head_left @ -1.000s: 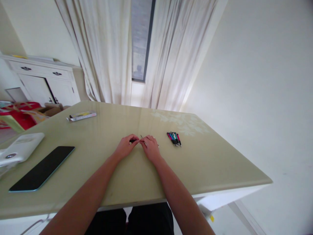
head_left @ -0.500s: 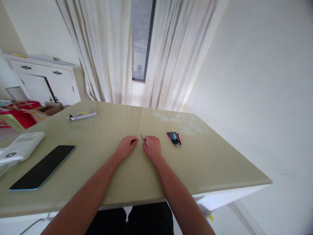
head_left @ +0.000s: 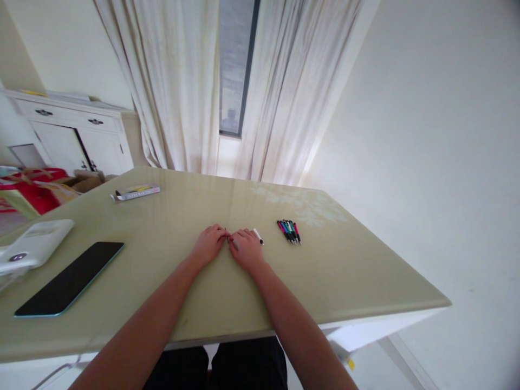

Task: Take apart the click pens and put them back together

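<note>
My left hand [head_left: 209,245] and my right hand [head_left: 247,250] rest on the table with their fingertips meeting. Both are closed in a pinch. Something small and dark shows between the fingertips, mostly hidden by the fingers; its kind cannot be made out. Just right of my right hand lies a short white piece with a black end [head_left: 259,236], which looks like part of a pen. Further right, several pens [head_left: 290,232] with coloured barrels and black grips lie side by side.
A pale green table [head_left: 325,276] spans the view. On its left are a dark tablet-like slab [head_left: 71,279] and a white device [head_left: 36,246]. A small open box [head_left: 136,192] lies at the back left. Curtains [head_left: 179,86] hang behind; a wall [head_left: 426,135] stands right.
My right hand has moved left until its fingertips meet my left hand's. The thin dark rod at its fingertips no longer stands out. The white piece beside it has come into view.
</note>
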Available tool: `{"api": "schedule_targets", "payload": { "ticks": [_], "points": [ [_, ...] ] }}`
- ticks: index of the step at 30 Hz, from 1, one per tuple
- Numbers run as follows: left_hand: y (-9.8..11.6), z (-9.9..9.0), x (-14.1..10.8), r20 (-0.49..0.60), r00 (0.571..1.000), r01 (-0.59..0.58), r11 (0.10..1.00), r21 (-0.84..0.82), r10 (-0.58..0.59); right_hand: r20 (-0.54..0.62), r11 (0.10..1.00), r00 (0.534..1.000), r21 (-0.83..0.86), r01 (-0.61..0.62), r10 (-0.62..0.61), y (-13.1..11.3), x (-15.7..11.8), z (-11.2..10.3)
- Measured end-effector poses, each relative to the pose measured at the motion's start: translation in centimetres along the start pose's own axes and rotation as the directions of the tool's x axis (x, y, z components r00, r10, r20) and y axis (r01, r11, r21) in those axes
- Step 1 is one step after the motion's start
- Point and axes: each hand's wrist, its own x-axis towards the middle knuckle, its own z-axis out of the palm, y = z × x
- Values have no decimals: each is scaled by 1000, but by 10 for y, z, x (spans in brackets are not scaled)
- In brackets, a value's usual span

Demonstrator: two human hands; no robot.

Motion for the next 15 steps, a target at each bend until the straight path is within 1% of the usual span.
{"api": "schedule_targets", "payload": {
  "ticks": [3, 5, 9, 15],
  "points": [
    [-2, 0, 0, 14, 1000, 3, 1000, 8, -3, -41, 985, 984, -11, -174, 174, 5, 0, 0],
    [-3, 0, 1, 15, 1000, 11, 1000, 9, -11, -37, 971, 971, -37, -237, 236, 7, 0, 0],
    [-2, 0, 1, 4, 1000, 19, 1000, -2, -19, -32, 968, 972, -85, -236, 234, 9, -1, 3],
    [2, 2, 1, -51, 998, 20, 999, -38, -22, -42, 972, 976, -91, -215, 212, 8, -2, 5]
  ]
}}
